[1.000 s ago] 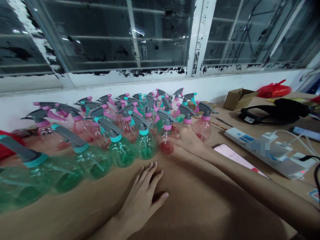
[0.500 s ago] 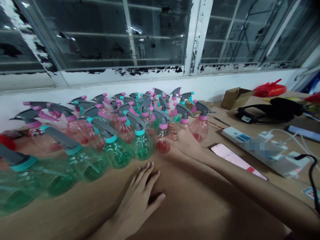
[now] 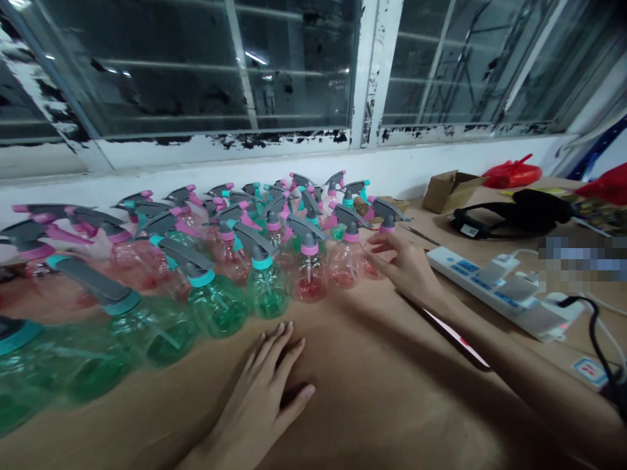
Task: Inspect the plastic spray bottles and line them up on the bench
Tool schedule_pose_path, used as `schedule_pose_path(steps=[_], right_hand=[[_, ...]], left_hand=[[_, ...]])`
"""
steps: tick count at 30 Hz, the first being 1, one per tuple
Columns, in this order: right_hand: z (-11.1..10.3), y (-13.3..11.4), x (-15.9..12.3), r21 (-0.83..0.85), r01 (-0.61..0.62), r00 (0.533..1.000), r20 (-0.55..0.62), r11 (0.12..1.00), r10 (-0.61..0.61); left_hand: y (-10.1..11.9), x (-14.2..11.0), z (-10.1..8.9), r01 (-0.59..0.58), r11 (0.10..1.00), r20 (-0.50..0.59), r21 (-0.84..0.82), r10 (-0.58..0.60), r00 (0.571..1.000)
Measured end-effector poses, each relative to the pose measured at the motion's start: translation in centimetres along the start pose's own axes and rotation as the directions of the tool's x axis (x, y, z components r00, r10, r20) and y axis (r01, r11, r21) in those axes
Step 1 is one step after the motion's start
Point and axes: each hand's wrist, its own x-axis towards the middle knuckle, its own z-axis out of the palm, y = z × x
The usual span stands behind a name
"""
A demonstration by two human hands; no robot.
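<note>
My left hand point(image 3: 257, 395) lies flat on the brown table, fingers spread, holding nothing. It is in front of a green spray bottle point(image 3: 267, 294) with a teal collar. My right hand point(image 3: 409, 264) has its bent fingers around the round body of the pink spray bottle point(image 3: 373, 266) at the right end of the front row. That bottle has a pink collar and a grey trigger head, and the fingers partly cover its body. Beside it stand another pink spray bottle point(image 3: 344, 267) and one with red-tinted liquid point(image 3: 309, 281). All of these bottles are upright.
Many more pink and green spray bottles point(image 3: 218, 310) crowd the left and back, below a barred window point(image 3: 294, 65). At right are a phone point(image 3: 455, 336) partly under my forearm, a power strip point(image 3: 490, 287) with plugs, black headphones point(image 3: 519, 219), a small carton point(image 3: 450, 190) and red bags point(image 3: 514, 173).
My right hand has moved right, from among the front bottles to the one at the row's right end. My forearm now covers much of the phone. The left hand stays flat; the view has shifted slightly.
</note>
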Motion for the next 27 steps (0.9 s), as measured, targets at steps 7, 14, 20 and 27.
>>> schedule_pose_path(steps=[7,14,20,27], right_hand=[[2.5,0.9,1.5,-0.117,-0.024,1.000,0.006,0.993,0.025],[4.1,0.8,1.7,-0.173,-0.023,0.999,0.031,0.985,0.029],[2.7,0.4,0.3,-0.232,0.017,0.998,0.055,0.973,-0.004],[-0.6,-0.6,-4.1,-0.224,0.070,0.991,0.125,0.972,-0.043]], left_hand=[[-0.1,0.1,0.1,-0.017,1.000,-0.016,0.014,0.018,1.000],[0.2,0.3,-0.3,-0.021,0.999,-0.056,0.045,0.024,0.998],[1.3,0.4,-1.0,-0.047,0.999,-0.134,0.009,0.048,0.990],[3.7,1.7,-0.7,0.031,0.975,-0.123,-0.218,-0.059,0.991]])
